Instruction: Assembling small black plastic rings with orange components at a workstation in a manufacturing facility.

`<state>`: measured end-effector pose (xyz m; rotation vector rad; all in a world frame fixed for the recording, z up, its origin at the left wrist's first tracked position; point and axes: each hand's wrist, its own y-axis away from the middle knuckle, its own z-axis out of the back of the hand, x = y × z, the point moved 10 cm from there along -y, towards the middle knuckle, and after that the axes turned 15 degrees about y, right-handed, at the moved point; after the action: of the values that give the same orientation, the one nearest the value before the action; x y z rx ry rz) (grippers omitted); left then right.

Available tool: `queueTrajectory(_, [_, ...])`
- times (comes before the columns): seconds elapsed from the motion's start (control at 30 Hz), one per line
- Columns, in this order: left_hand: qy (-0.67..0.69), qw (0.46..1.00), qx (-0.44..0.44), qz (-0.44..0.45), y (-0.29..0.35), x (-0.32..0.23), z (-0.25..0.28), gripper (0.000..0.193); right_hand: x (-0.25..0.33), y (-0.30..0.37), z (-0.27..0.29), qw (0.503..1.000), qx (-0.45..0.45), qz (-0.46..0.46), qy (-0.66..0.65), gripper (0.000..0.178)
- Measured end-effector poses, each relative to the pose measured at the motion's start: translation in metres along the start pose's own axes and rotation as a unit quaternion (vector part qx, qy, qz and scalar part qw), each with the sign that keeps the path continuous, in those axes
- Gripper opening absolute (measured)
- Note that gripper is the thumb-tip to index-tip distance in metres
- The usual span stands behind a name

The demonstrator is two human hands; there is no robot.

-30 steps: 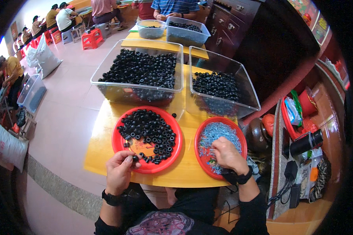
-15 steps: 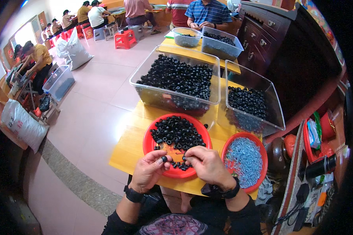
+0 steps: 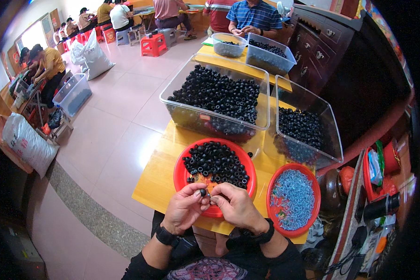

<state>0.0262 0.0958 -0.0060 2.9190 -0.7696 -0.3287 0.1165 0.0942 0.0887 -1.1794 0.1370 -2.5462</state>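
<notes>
My left hand (image 3: 184, 207) pinches a round black cap (image 3: 203, 192) with a hollow end, above the near rim of a red plate (image 3: 251, 168). Close against it, my right hand (image 3: 235, 205) has thumb and forefinger pressed together on a tiny piece, too small to name, that touches or nearly touches the cap. Many black caps (image 3: 217, 161) are heaped on the plate's far side. To the right stands a second red plate (image 3: 316, 186), filled with small pale-blue, shiny pieces (image 3: 294, 196). My fingers hide part of the first plate's near side.
Two clear bins (image 3: 266, 122) (image 3: 338, 144) of black caps stand behind the plates on the yellow table (image 3: 149, 182). Beyond them a person in a blue striped shirt (image 3: 254, 18) sits by two smaller tubs (image 3: 270, 58). A dark cabinet (image 3: 359, 70) borders the right side.
My right hand has moved left to the cap, so both hands' fingertips now meet. The cap stays in my left hand. The whole view has shifted slightly.
</notes>
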Motion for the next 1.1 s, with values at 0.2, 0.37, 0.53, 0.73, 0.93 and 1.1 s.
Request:
queueTrajectory(0.2, [-0.065,0.998,-0.007,-0.012,0.002,0.001,0.004,0.020,-0.003,0.001,-0.006,1.000,0.002,0.015,0.012,0.008])
queueTrajectory(0.37, [-0.120,0.992,0.015,-0.036,0.004,-0.001,0.000,0.020,-0.002,0.000,-0.004,0.999,0.002,0.031,0.034,0.008])
queueTrajectory(0.53, [-0.155,0.987,0.023,-0.041,0.004,0.000,0.000,0.019,-0.008,-0.001,-0.007,0.999,0.050,0.001,-0.019,0.008])
queueTrajectory(0.73, [-0.157,0.986,0.019,-0.044,0.004,0.001,0.002,0.020,-0.010,0.000,-0.006,0.999,0.041,0.010,-0.022,0.007])
queueTrajectory(0.93, [-0.175,0.984,0.013,-0.035,0.006,0.004,-0.001,0.020,-0.039,0.004,-0.022,0.975,0.084,-0.117,-0.170,0.008])
queueTrajectory(1.1, [-0.174,0.984,0.015,-0.027,0.004,0.006,0.000,0.021,-0.046,0.002,-0.025,0.978,0.122,-0.122,-0.114,0.009])
